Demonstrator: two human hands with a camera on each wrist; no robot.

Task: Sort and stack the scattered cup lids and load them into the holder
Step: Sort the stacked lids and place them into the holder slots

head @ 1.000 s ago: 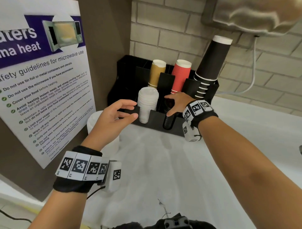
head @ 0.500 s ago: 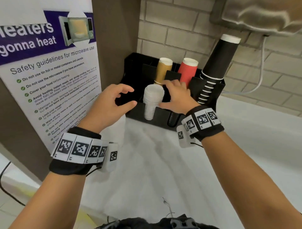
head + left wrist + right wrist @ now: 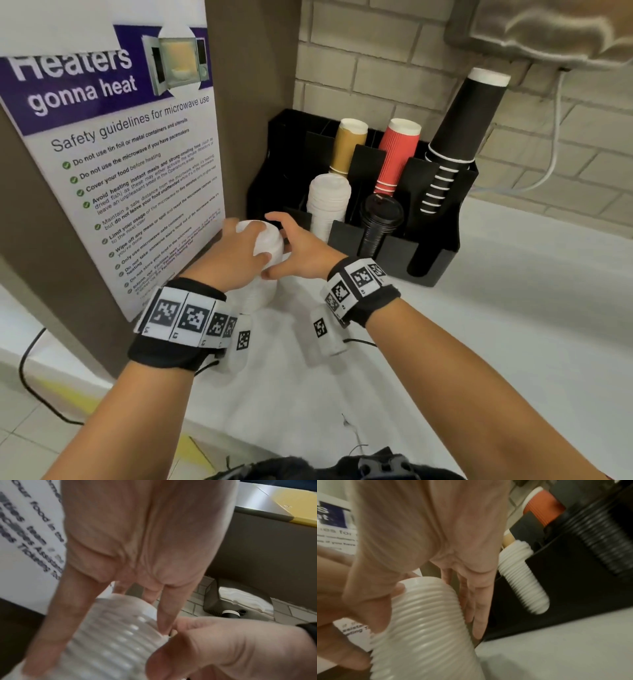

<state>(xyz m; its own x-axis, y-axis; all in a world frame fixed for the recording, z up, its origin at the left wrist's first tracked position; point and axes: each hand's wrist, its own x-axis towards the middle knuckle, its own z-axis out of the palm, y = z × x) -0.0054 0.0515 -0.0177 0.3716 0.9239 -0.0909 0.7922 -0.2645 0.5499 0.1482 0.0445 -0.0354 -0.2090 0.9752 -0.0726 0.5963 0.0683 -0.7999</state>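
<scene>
White ribbed plastic lids, nested into a tall stack [image 3: 265,253], stand on the pale counter [image 3: 513,325] with both hands closed around the upper part. The left hand [image 3: 236,253] wraps it from the poster side, thumb down the near face and fingers curled round the far side, as the left wrist view shows. The right hand [image 3: 301,250] holds the opposite side, thumb low on the ribs and fingers [image 3: 477,615] extended down the side next to the holder. This stack sits just left of the black compartmented holder [image 3: 442,236], outside it. Inside the holder a second white lid stack [image 3: 327,205] fills a front slot, beside a black lid stack [image 3: 380,222]. Behind stand gold cups [image 3: 347,145], red ribbed cups [image 3: 397,154] and tall black cups [image 3: 459,137]. A microwave safety poster [image 3: 120,154] hangs on the brown panel at left.
</scene>
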